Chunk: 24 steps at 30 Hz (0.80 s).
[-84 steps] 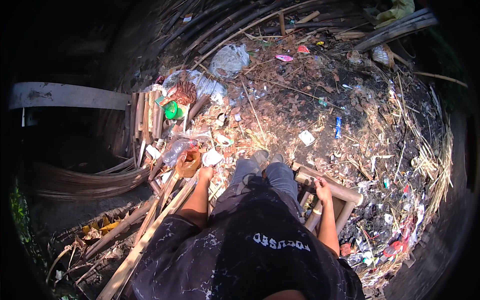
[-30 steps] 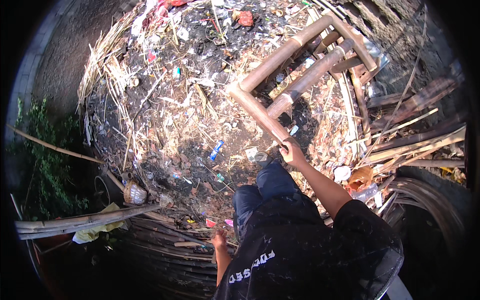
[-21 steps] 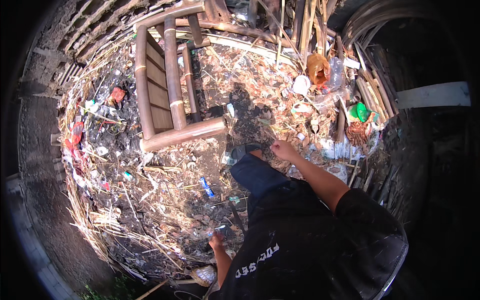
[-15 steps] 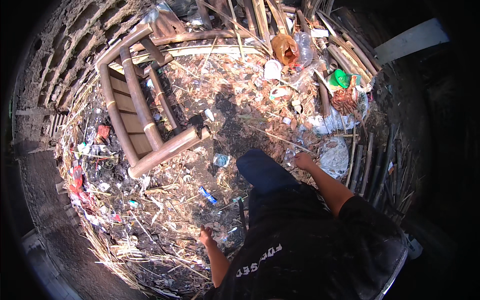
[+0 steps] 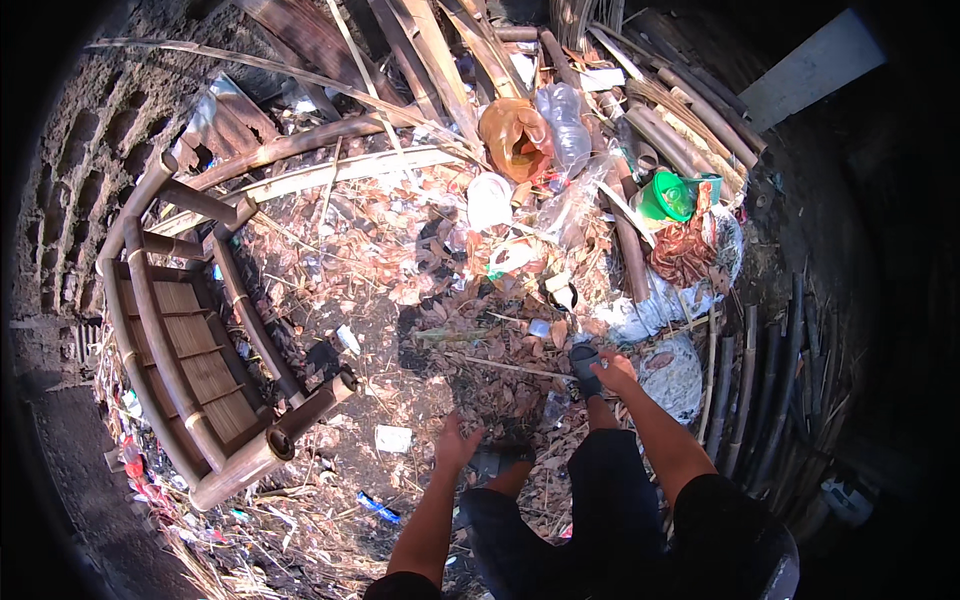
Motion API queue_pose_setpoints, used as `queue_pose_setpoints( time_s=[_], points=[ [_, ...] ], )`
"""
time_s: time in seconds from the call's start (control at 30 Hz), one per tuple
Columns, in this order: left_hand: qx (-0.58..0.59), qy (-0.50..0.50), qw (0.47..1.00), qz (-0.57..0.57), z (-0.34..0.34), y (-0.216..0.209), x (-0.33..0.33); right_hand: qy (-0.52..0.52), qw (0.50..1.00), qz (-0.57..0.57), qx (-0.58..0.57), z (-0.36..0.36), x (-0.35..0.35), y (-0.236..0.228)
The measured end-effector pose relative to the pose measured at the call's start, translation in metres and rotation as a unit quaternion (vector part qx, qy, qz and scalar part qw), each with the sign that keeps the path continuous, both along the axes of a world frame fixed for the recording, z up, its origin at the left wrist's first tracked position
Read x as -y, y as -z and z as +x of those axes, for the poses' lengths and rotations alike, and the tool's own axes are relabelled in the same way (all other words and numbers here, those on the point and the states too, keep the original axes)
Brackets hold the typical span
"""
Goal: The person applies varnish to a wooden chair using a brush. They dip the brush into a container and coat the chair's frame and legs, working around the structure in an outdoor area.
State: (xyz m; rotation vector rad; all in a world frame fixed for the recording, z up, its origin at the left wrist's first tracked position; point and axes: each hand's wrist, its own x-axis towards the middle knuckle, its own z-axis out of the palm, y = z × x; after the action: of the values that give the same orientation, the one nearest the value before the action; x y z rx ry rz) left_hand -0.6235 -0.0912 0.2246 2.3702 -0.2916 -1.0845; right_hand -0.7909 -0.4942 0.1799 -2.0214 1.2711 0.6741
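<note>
- Well ahead of your right fingers (image 5: 612,368) and slightly right sits a green tub (image 5: 672,197); you can't make out its contents.
- Ahead and left of those fingers an orange-brown plastic bag (image 5: 515,140) gapes, dark inside; a clear plastic bottle (image 5: 565,130) is just beside it.
- A second ago your right fingers were on the bamboo frame (image 5: 185,335); now they're off it, and it stands well left of your left fingers (image 5: 452,432).
- Both sets are loosely parted, with nothing seen in them.
- The white packet (image 5: 393,438) lies left of your left fingers, apart; the crumpled whitish plastic (image 5: 670,378) is near your right ones, on their right.
- Your sandal (image 5: 584,362) shows right at your right fingertips; touching or not, you can't tell.
- A thin stick (image 5: 515,367) crosses the littered ground ahead, between both sets.
</note>
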Motion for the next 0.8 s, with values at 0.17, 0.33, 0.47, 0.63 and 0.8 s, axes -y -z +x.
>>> queue_pose_setpoints(
  time_s=[0.17,0.33,0.47,0.63,0.8],
  points=[
    [0.094,0.178,0.974,-0.106,0.027,0.225,0.191,-0.034,0.995,-0.046,0.085,0.068,0.055,0.175],
    [0.128,0.058,0.964,-0.225,0.012,0.352,0.331,-0.127,0.964,-0.126,0.197,0.082,0.071,0.249],
    [0.120,-0.018,0.972,-0.202,-0.013,0.402,0.357,-0.105,0.967,-0.067,0.221,0.070,0.074,0.277],
    [0.088,-0.106,0.948,-0.287,-0.018,0.411,0.383,-0.055,0.971,-0.019,0.233,0.058,0.089,0.289],
    [0.158,-0.145,0.937,-0.276,-0.004,0.373,0.377,0.086,0.936,0.073,0.334,0.072,0.109,0.213]
  ],
)
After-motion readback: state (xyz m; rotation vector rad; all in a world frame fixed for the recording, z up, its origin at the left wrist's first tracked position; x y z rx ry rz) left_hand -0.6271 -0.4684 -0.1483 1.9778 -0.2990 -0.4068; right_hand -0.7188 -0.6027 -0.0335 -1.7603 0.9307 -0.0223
